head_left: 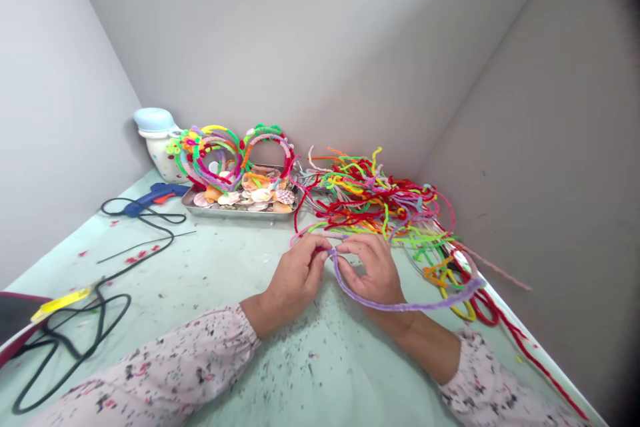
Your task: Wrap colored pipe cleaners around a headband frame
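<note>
"Pinching with both hands, are you? Where does each grip sit?"

"Near the middle of the worktop (pixel 235 267). Your left hand (pixel 293 273) has thumb and fingertips closed on the purple pipe cleaner (pixel 415 307); your right hand (pixel 373 270) is pinched on it just beside. Fingertips nearly meet."

"And the rest of its length?"

"It drops from your fingertips, crosses in front of your right wrist, then curves away to your right, over the near edge of the pipe-cleaner heap (pixel 365 203). A red pipe cleaner (pixel 545 350) trails along the worktop's right edge."

"Further back, on your left?"

"Metal tray (pixel 240 213) of seashells (pixel 263 195), with fuzzy wrapped headbands (pixel 269 139) standing on top. Just beside it, a blue glue gun (pixel 150 199), its trigger orange. Behind that, a white jar (pixel 163 157) with a pale blue lid. Black cord (pixel 167 247) snakes toward you, yellow tag (pixel 63 303) near its coils."
</note>
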`<state>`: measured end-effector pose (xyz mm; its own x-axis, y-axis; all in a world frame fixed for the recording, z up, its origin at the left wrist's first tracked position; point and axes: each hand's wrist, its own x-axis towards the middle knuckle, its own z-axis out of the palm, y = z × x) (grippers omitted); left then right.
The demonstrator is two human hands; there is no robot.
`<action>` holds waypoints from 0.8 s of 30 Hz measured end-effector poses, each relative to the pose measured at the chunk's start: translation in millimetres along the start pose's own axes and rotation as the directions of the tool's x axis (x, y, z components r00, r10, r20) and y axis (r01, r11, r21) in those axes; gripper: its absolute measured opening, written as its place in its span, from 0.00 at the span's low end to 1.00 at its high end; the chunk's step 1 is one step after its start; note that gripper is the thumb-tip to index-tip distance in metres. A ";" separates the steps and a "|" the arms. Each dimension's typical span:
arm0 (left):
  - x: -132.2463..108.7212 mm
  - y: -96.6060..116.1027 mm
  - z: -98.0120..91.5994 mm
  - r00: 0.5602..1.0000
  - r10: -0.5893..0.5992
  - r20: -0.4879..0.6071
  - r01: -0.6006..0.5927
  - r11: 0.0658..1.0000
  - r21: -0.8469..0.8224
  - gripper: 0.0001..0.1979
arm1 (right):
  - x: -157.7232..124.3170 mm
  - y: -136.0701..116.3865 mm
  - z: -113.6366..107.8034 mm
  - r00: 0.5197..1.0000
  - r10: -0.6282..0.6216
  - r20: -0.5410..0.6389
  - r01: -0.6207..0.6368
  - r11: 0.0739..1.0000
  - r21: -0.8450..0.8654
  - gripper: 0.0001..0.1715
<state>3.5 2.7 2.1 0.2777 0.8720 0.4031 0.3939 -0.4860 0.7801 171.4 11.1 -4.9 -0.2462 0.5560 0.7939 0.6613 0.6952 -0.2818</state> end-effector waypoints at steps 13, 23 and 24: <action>0.7 -1.2 1.2 1.000 0.004 0.004 -0.004 1.000 0.019 0.07 | -2.5 1.0 1.9 0.998 0.059 0.012 -0.060 0.997 0.045 0.04; 1.8 -1.4 1.5 1.000 0.024 0.006 -0.024 0.999 0.034 0.07 | -3.9 -0.9 1.9 0.989 0.137 0.054 -0.142 0.984 0.111 0.03; 1.9 -1.4 1.6 1.000 0.023 0.009 -0.023 0.999 0.036 0.07 | -4.1 -1.0 1.8 0.988 0.146 0.059 -0.152 0.981 0.118 0.02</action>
<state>4.8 5.0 1.0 0.2943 0.8601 0.4167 0.4184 -0.5079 0.7530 170.5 8.9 -8.8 -0.1889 0.6774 0.7109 0.6029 0.6515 -0.4606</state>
